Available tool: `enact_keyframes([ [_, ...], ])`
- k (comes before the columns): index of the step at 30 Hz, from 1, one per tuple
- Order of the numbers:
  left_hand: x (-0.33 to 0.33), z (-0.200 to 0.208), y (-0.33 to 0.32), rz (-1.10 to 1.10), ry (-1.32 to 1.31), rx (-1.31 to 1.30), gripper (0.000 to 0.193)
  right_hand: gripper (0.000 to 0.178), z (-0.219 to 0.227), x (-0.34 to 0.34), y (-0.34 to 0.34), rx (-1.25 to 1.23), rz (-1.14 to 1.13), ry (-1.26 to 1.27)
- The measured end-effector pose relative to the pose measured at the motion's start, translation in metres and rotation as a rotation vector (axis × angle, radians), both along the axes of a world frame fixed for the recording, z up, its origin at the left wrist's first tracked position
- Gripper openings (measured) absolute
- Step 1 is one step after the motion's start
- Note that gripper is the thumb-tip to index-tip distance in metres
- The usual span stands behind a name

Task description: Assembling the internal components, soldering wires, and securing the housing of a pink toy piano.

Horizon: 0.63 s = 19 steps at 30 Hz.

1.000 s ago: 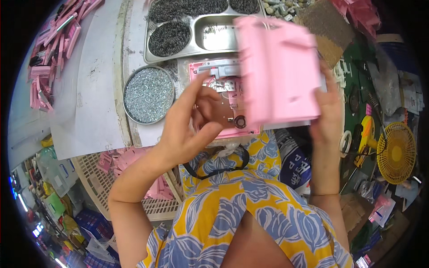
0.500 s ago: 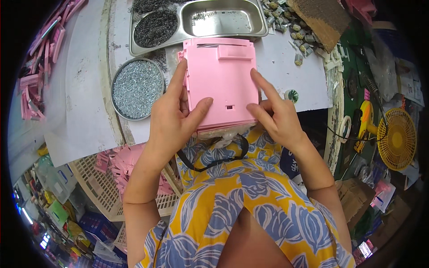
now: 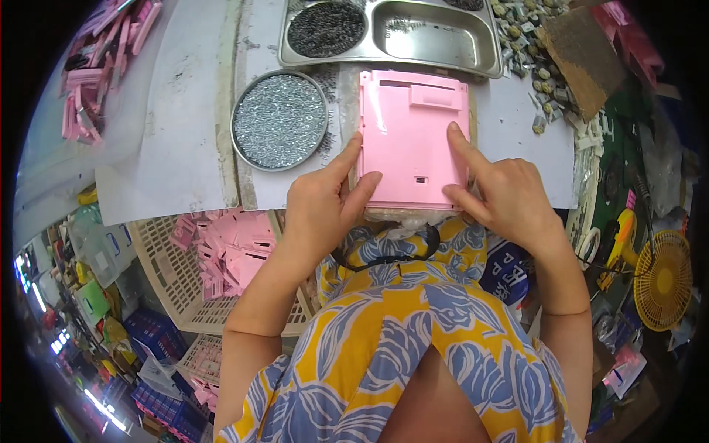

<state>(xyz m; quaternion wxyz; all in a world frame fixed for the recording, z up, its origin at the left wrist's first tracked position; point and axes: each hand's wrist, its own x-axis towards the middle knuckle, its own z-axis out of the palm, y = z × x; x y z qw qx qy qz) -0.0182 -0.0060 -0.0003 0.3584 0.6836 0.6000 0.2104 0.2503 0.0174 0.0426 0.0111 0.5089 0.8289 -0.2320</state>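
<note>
A flat pink plastic panel (image 3: pixel 408 148) lies in front of me at the table's near edge, with a raised bar near its far end and a small rectangular slot near its near end. My left hand (image 3: pixel 323 193) grips its left edge, thumb on the top face and index finger along the side. On the opposite edge, my right hand (image 3: pixel 509 193) holds it the same way. A clear plastic bag sticks out under the panel's near side. Fingers beneath the edges are partly hidden.
Left of the panel stands a round metal dish (image 3: pixel 281 122) full of small silvery screws. Beyond it sits a steel compartment tray (image 3: pixel 436 66) with dark springs. Small metal parts (image 3: pixel 538 88) lie at far right. A plastic basket (image 3: pixel 166 273) of pink parts is below left; a yellow fan (image 3: pixel 662 280) stands right.
The panel has come down and nearer, clear of the steel tray's edge it overlapped before. Both hands keep their hold. The whole view has shifted, so the scene sits further right.
</note>
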Motion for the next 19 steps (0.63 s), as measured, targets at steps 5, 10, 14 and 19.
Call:
enact_keyframes([
  [5,-0.05,0.003,0.038,0.136,-0.157,-0.014,0.036,0.048,0.028,0.025,0.056,-0.268,-0.059,0.1],
  [10,-0.07,-0.014,0.079,-0.081,0.336,0.41,0.012,0.06,0.035,0.045,0.187,0.657,-0.327,1.301],
  [14,-0.069,-0.013,0.077,-0.059,0.342,0.556,0.011,0.036,0.048,-0.017,0.231,0.412,-0.364,1.554],
  [19,-0.086,-0.032,0.088,0.057,0.346,0.491,0.01,0.052,0.074,-0.02,0.229,0.099,-0.219,1.044],
])
